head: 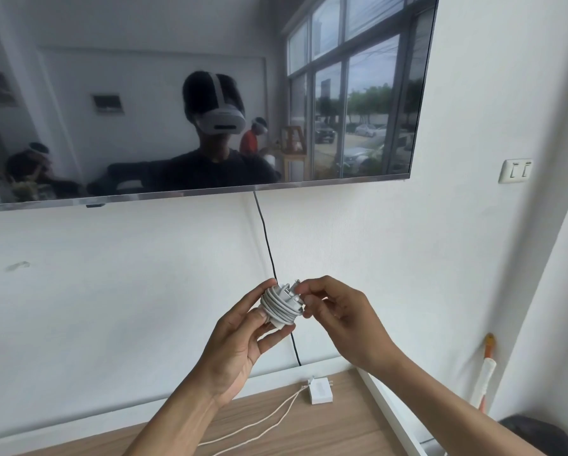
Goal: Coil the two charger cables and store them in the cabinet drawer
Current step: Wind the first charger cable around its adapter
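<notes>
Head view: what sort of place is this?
Probably a living room or lounge: a wall-mounted TV above a wooden cabinet top, with a wall socket nearby.

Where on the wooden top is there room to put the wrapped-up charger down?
Bare wood shows on the cabinet top to the right of the loose cable, up to the white edge. It's busier by the second charger near the wall, and where its cable trails. The left forearm hides the wood farther left.

Bright, soft daylight; window glare on the television (194, 93); wide-angle bending at edges.
</notes>
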Tool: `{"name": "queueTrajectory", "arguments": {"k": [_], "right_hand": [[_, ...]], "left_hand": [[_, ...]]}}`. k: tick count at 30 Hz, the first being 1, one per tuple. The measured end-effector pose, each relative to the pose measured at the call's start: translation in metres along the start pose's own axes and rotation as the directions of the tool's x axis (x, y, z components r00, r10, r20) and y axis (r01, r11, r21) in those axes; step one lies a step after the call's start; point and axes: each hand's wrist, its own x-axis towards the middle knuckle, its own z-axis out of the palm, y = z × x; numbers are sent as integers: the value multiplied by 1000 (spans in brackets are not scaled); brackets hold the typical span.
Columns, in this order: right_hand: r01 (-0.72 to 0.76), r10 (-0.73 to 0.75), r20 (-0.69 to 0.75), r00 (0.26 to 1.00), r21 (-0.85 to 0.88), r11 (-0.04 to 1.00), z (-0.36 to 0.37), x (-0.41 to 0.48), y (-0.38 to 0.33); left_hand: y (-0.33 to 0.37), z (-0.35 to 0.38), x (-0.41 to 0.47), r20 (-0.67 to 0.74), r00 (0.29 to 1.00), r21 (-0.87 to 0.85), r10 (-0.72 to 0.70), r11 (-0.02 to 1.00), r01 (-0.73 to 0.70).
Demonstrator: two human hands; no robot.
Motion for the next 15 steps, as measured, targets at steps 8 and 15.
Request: {"name": "queueTrajectory", "arguments": {"k": [8, 15], "right_hand": [[-37, 30, 101, 994, 68, 997, -10, 9, 3], [-18, 25, 141, 990, -44, 999, -8, 8, 9]], "left_hand": [[0, -6, -2, 17, 999, -36, -40, 998, 41], [-6, -8, -4, -6, 998, 17, -58, 998, 58]]}}
